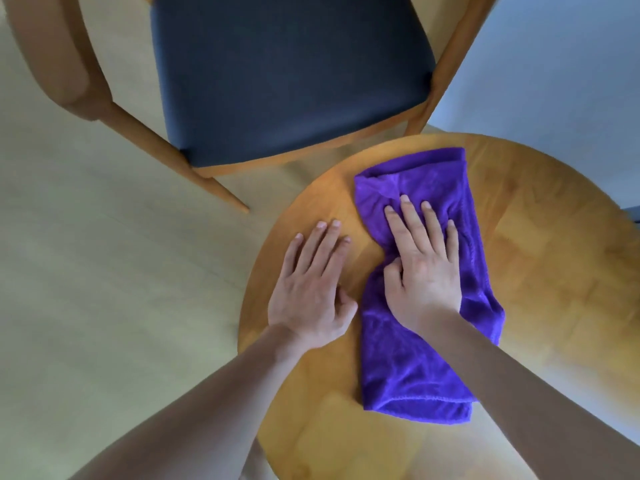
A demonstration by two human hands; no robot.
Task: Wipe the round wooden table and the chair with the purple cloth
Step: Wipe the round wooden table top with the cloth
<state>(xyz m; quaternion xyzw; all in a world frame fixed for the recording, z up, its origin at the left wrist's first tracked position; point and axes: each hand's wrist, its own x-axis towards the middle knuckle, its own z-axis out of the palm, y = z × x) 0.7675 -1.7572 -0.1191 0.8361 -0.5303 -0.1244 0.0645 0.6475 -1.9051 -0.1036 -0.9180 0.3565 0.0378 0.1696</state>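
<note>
Nearest you, at six o'clock, your forearms are reaching out over the table (519,271). You are pressing your right hand (424,265) flat on the cloth (415,358), fingers straight and slightly spread, thumb tucking into a fold, while the cloth is lying lengthwise across the table's middle. Your left hand (311,289) is resting flat on bare wood at nine o'clock, fingers together. You are wiping the table; next, sweep the uncovered three o'clock side. At twelve o'clock the chair (294,81) is waiting, apparently unwiped.
</note>
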